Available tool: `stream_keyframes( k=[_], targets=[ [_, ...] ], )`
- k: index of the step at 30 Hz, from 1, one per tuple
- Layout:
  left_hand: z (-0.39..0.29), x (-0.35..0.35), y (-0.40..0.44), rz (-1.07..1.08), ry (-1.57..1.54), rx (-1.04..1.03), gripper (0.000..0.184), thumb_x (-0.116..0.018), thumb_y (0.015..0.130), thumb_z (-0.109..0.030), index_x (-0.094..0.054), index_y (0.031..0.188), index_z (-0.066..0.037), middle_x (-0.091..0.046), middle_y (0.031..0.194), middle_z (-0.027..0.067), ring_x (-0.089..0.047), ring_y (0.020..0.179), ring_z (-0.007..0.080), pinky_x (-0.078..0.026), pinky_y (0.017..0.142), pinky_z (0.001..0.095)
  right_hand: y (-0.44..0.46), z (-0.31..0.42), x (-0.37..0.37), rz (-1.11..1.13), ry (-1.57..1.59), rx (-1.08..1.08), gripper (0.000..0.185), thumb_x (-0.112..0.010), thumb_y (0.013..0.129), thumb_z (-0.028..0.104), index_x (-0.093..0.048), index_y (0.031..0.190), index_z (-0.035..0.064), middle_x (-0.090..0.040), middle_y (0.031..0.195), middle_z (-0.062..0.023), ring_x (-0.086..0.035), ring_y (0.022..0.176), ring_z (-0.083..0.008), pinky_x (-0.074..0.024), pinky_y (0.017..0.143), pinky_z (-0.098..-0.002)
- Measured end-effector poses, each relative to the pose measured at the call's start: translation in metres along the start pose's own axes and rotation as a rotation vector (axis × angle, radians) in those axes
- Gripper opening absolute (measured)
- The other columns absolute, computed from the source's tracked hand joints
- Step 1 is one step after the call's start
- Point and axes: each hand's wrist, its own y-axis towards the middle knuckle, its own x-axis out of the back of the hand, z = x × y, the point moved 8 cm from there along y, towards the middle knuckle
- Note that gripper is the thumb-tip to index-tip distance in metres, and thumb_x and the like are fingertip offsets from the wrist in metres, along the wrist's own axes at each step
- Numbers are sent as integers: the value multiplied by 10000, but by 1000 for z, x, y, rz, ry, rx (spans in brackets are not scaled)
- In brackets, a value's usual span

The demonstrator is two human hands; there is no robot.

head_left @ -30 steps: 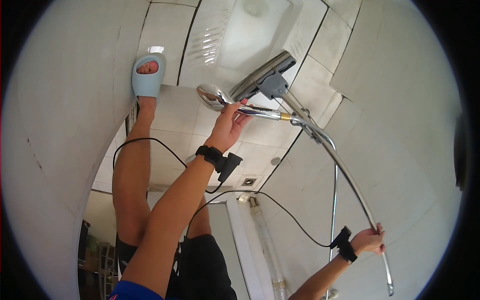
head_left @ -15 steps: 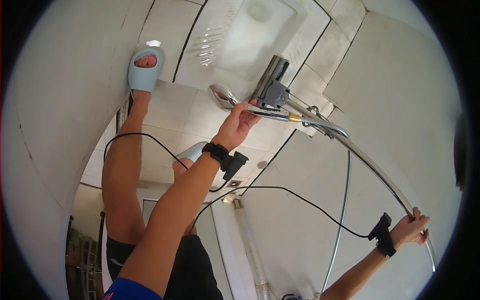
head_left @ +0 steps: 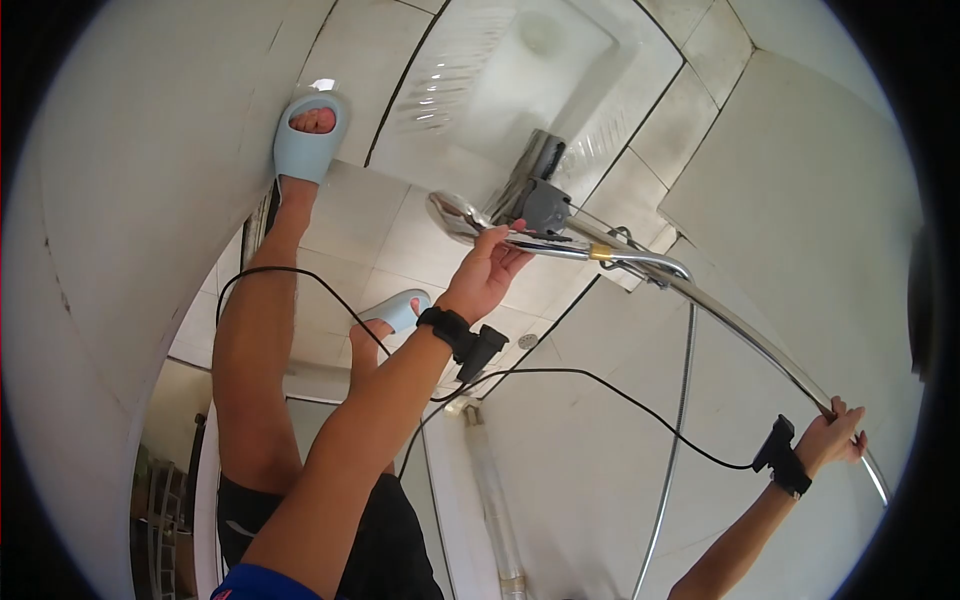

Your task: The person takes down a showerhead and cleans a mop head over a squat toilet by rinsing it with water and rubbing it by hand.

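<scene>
The person's L hand (head_left: 482,285), near center at abt 12 o'clock, had its thumb & fingers closed round the handle of the shower head (head_left: 455,214), whose face sat just L of the mop head (head_left: 542,205). The R hand (head_left: 832,437), out at 4 o'clock, was wrapped round the mop pole (head_left: 745,335), w/ the pole's far end poking past the fingers. From the hand the pole ran up toward 1 o'clock to the mop head, which was over the near edge of the squat pan (head_left: 540,75). As to progress: shower head & mop head were already together, both still off any hook or stand, neither hand free. Whether water was running, or the mop head was wet or clean, couldn't be told, so how much was done vs. left stayed unclear. The metal hose (head_left: 672,440) dropped toward 5 o'clock. Containers: the pan, 12 to 1 o'clock, was white w/ ribbed sides; couldn't tell if it held water. A rack (head_left: 165,515) at 8 o'clock had contents too dim to ID. Floor drain (head_left: 528,342) lay near 4 o'clock.
</scene>
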Motion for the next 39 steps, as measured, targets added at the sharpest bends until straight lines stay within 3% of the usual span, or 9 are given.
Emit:
stream_keyframes(
  k=[9,11,12,14,19,23,25,32,39],
  targets=[
    [3,-18,-8,73,29,31,181,-608,892,-101,-523,1036,-29,-603,1128,93,-585,1057,220,-470,1021,389,61,-37,42,61,-74,15,463,-611,907,161,-260,1124,-48,-658,758,-228,-630,732,-185,-499,679,-273],
    [3,-13,-6,40,-37,13,187,-607,893,-100,-523,1043,-25,-604,1117,94,-586,1053,219,-479,1015,383,45,-8,1,464,-735,535,400,-616,905,125,-312,1104,-44,-660,749,-243,-633,731,-203,-499,694,-292],
    [1,-11,-2,42,-34,5,187,-607,893,-100,-523,1043,-25,-604,1117,94,-586,1053,219,-479,1015,383,45,-11,-5,465,-726,533,400,-616,905,125,-312,1104,-44,-660,749,-243,-633,731,-203,-499,694,-292],
    [5,-7,-3,66,-60,9,198,-607,894,-105,-522,1052,-21,-606,1113,94,-588,1045,219,-485,1008,370,39,-14,10,110,81,-33,466,-647,877,65,-286,1165,7,-652,759,-229,-635,726,-215,-499,678,-304],
    [-3,-9,-9,7,-90,-17,190,-593,913,-97,-537,1063,6,-625,1113,122,-603,1053,234,-488,1016,377,-16,13,-28,103,34,-86,606,-704,808,-8,-228,1180,30,-627,787,-191,-636,712,-216,-505,648,-291],
    [-7,-14,-8,2,-69,-31,197,-597,914,-101,-534,1069,3,-627,1097,122,-601,1051,225,-488,1015,373,-13,31,-24,233,39,79,607,-682,831,17,-204,1206,7,-640,790,-173,-634,733,-204,-509,677,-297],
    [-7,-19,-9,8,-51,-36,204,-599,914,-102,-531,1077,0,-627,1093,121,-600,1046,219,-487,1015,372,-13,20,-15,160,-33,-32,583,-678,846,42,-214,1197,2,-636,807,-155,-632,761,-196,-503,719,-294],
    [-11,-3,-8,-103,46,-44,188,-613,913,-137,-565,1056,-26,-648,1021,103,-613,950,191,-491,991,363,-47,-11,27,223,-54,96,465,-652,893,119,-297,1167,-6,-606,862,-133,-626,839,-201,-476,755,-283],
    [-9,17,-9,-223,87,-40,140,-629,902,-134,-573,995,-47,-656,1006,95,-619,914,184,-513,955,366,-70,-73,59,286,-172,-266,258,-598,945,181,-414,1069,50,-629,862,-105,-609,843,-144,-384,632,-236]
  ],
)
